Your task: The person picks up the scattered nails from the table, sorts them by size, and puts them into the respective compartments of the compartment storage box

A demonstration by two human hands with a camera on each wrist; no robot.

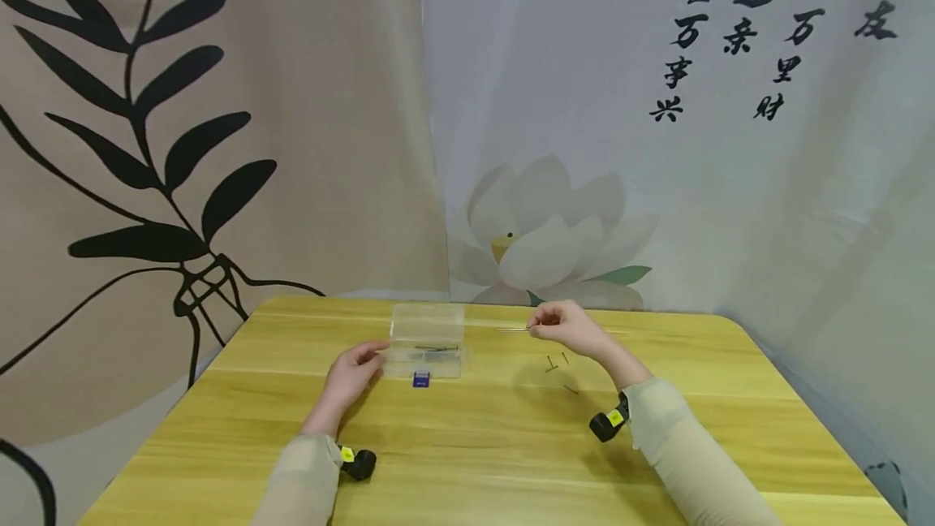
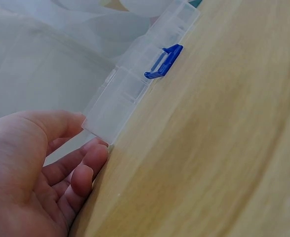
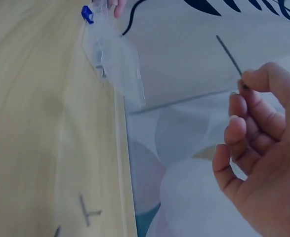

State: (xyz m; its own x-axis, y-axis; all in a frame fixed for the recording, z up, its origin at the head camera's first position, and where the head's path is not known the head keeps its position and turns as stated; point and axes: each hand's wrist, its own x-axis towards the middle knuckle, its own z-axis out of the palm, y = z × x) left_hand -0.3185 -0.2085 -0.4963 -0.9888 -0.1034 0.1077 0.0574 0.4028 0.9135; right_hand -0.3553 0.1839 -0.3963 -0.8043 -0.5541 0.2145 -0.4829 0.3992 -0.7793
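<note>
A clear plastic storage box [image 1: 424, 370] lies on the table with its lid [image 1: 428, 323] raised and a blue latch [image 2: 164, 61] at its front. My left hand [image 1: 354, 374] grips the box's left end, thumb at the upper edge and fingers at the lower corner [image 2: 98, 143]. Several thin dark pieces [image 1: 437, 348] rest inside the box. Above the table, to the right of the box, my right hand [image 1: 570, 329] pinches a long thin nail [image 3: 228, 53] between thumb and index finger. Its other fingers are loosely curled.
On the wooden table [image 1: 467, 445], several loose nails [image 1: 551, 365] lie below the right hand, some of them crossing. Behind the table's back edge hangs a printed curtain [image 1: 351, 144] with plants, a lotus and black characters.
</note>
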